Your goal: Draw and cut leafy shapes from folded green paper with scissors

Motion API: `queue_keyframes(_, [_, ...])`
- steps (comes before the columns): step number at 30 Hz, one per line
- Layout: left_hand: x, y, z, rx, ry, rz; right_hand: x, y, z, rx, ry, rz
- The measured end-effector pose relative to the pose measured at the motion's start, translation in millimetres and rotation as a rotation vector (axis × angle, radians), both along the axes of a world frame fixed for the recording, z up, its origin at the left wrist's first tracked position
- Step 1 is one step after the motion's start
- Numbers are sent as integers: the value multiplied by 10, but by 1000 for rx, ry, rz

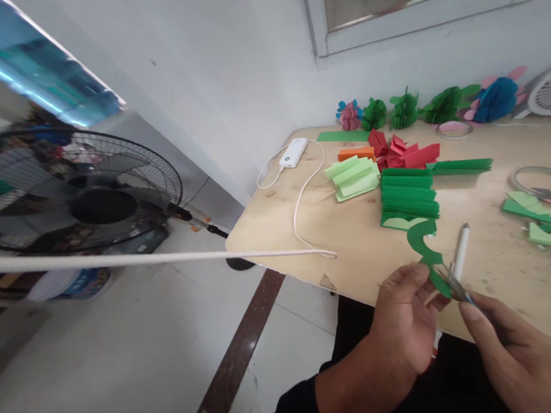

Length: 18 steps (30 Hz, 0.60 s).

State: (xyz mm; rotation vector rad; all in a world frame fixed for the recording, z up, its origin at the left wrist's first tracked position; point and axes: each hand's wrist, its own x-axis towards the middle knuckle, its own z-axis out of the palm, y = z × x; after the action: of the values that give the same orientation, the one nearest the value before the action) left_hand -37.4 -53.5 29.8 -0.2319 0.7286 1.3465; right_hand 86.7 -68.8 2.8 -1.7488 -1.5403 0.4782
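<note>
White box on table: dark mark, too small to read. Bucket label: blurred. Left hand angles up from below, thumb and fingers pinching curved green strip near the table's front edge, left of white pen. Right hand reaches in from lower right, fingers closed round scissors, blades at the strip.

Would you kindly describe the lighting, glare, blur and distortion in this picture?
Head view: even, diffuse light on the wooden table, with only soft shadows; bright glare streaks the bluish panel at upper left; the black pedestal fan looks blurred and stretched; the white cable appears thicker toward the left edge; the green paper cutout in the left hand is fairly clear, the scissors softer.
</note>
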Motion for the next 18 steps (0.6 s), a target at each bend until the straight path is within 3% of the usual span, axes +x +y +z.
queue_keyframes(12, [2, -28, -10, 51, 88, 31, 0, 177, 35, -278, 487, -19])
queue_keyframes(18, [30, -37, -12, 52, 170, 15, -84, 242, -14, -286, 668, -49])
